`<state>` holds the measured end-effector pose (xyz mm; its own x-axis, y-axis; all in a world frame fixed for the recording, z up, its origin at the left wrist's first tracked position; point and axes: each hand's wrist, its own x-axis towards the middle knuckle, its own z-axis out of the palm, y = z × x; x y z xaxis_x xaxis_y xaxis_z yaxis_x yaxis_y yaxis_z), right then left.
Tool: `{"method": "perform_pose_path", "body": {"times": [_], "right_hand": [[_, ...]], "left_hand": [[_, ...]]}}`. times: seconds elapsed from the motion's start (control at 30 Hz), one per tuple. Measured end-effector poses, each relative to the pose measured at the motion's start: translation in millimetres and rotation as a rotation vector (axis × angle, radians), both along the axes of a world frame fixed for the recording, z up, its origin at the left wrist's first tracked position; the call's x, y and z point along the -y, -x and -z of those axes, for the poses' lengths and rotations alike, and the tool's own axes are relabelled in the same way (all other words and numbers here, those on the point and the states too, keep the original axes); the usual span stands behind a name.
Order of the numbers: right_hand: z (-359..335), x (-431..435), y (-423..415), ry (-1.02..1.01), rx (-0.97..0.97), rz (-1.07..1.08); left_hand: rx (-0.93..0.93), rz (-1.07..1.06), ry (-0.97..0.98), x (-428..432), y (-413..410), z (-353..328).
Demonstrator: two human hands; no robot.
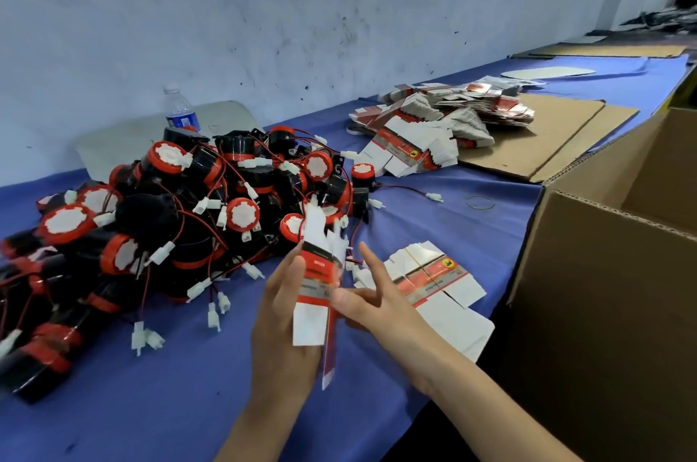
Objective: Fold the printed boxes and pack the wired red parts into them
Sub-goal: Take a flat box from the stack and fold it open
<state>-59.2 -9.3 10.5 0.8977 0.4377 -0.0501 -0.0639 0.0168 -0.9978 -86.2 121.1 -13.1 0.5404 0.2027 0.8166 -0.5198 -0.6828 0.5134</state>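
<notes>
Head view: left hand (285,314) flat behind printed box (318,282), right hand (381,310) pinching it; carton (603,318) contents hidden.

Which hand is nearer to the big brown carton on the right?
Right. The right hand is between the held box and the carton; the left hand is on the far side of that box, beside the red parts.
</notes>
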Motion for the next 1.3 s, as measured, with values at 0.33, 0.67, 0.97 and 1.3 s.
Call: {"method": "perform_pose_path", "body": {"times": [0.33, 0.67, 0.97, 1.3], "right_hand": [[-2, 0, 7, -0.349, 0.099, 0.112], [4, -2, 11, -0.073, 0.426, 0.204], [-4, 2, 10, 0.028, 0.501, 0.234], [-17, 2, 9, 0.054, 0.501, 0.262]], "left_hand": [[0.001, -0.073, -0.282, -10, -3, 6], [-0.268, 0.596, 0.569, 3, 8, -2], [-0.407, 0.436, 0.625, 5, 9, 2], [-0.295, 0.480, 0.523, 9, 13, -11]]}}
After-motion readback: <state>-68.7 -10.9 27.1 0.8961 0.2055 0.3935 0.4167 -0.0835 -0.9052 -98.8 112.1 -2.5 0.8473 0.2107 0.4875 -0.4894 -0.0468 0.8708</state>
